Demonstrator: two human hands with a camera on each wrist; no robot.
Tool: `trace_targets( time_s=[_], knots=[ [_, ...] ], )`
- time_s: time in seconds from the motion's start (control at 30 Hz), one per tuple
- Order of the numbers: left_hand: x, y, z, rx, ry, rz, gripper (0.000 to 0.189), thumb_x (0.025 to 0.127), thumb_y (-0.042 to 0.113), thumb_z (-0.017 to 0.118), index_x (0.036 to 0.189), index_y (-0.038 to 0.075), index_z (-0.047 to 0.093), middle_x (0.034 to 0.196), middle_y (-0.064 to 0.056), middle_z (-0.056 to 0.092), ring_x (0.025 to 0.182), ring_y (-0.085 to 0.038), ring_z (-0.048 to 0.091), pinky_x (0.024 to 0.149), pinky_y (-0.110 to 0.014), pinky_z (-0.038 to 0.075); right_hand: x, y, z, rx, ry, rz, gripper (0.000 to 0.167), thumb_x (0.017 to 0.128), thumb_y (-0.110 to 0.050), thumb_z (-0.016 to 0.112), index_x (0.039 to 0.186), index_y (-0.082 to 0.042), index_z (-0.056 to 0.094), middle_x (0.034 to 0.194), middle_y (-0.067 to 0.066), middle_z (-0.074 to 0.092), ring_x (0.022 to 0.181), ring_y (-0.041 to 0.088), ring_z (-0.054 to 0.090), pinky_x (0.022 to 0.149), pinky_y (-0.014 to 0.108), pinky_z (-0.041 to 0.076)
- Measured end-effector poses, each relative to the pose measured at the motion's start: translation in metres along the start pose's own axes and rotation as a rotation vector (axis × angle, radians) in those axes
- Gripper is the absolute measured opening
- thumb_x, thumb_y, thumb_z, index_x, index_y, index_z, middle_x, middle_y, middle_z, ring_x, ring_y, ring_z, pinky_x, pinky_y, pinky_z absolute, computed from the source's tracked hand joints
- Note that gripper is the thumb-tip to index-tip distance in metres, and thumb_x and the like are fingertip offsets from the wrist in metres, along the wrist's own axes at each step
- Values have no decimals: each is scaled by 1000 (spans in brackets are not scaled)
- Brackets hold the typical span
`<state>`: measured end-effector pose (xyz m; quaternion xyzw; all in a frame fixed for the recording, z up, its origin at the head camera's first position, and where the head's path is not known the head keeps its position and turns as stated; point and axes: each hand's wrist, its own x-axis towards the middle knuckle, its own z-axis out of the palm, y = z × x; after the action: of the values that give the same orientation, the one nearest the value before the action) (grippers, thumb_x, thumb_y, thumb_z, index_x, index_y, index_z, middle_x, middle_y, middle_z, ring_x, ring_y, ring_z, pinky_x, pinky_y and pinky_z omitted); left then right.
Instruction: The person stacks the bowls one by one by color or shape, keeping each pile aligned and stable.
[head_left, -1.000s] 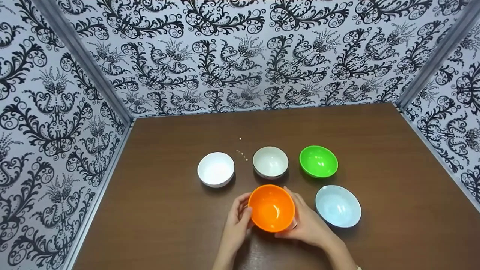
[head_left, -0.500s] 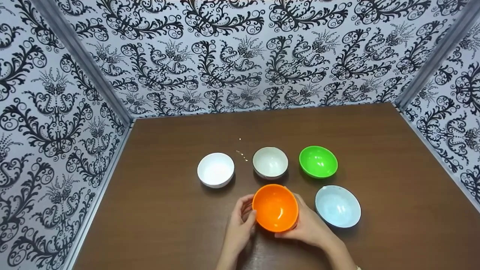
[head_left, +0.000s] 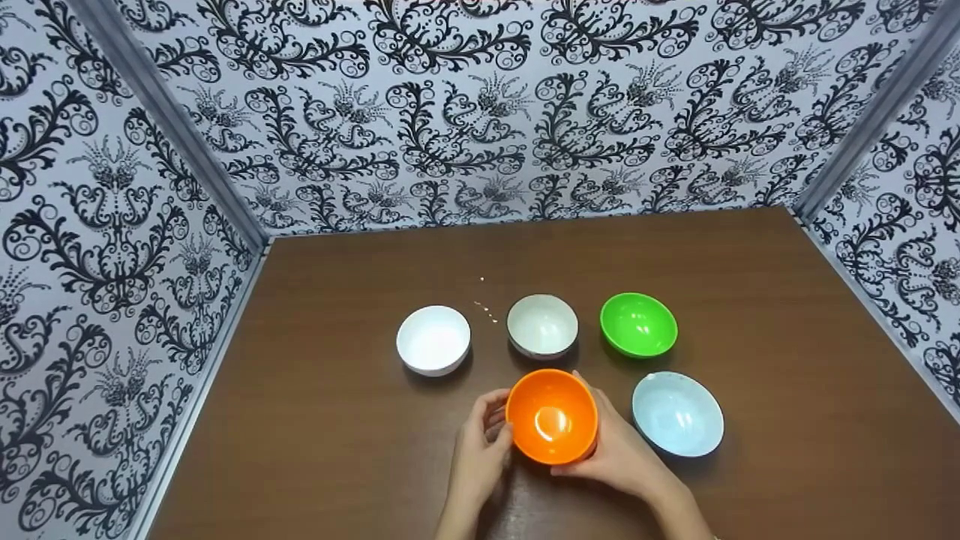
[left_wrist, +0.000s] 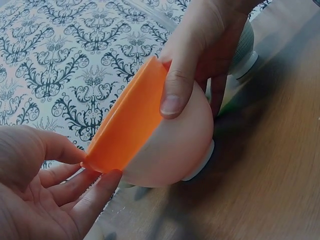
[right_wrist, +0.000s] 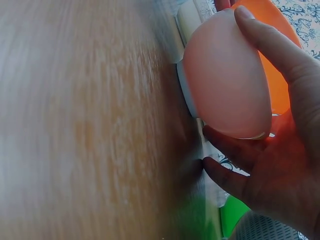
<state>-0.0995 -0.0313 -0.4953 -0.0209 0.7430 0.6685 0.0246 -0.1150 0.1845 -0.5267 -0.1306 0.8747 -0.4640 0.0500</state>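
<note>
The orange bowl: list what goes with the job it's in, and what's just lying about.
In the job:
orange bowl, pinched by the left hand
pale pink bowl it sits partly inside, gripped by the right hand

Seemingly just lying about:
white bowl
grayish bowl
green bowl
light blue bowl
pale specks

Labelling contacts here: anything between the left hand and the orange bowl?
Nothing visible: the left hand pinches the orange bowl directly at its rim. The pale pink bowl, held by the right hand, surrounds only the orange bowl's lower part.
</note>
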Motion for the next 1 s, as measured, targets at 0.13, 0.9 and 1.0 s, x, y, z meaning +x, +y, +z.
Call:
trace_targets(
  time_s=[0.13, 0.9, 1.0],
  knots=[
    [0, 0, 0, 12, 4, -3, 39, 89, -3, 59, 128, 3, 60, 130, -16, 64, 119, -29, 63, 104, -47, 51, -1, 1, 0, -1, 0, 20, 133, 56, -46, 96, 160, -16, 19, 160, 1, 34, 137, 19, 46, 114, 54, 39],
    [0, -1, 1, -51, 2, -23, 34, 92, -6, 56, 125, -1, 61, 130, -19, 64, 119, -31, 63, 86, -29, 60, -7, 1, -1, 28, 30, 49, 125, 60, -45, 95, 157, -19, 21, 156, 1, 40, 136, 21, 47, 114, 56, 38],
    [0, -2, 0, -52, -1, -8, 33, 92, -6, 56, 125, -1, 61, 129, -19, 64, 119, -31, 64, 87, -30, 60, -7, 1, -1, 45, 32, 66, 125, 59, -46, 95, 157, -19, 23, 154, -2, 41, 134, 17, 47, 115, 54, 38]
  ],
)
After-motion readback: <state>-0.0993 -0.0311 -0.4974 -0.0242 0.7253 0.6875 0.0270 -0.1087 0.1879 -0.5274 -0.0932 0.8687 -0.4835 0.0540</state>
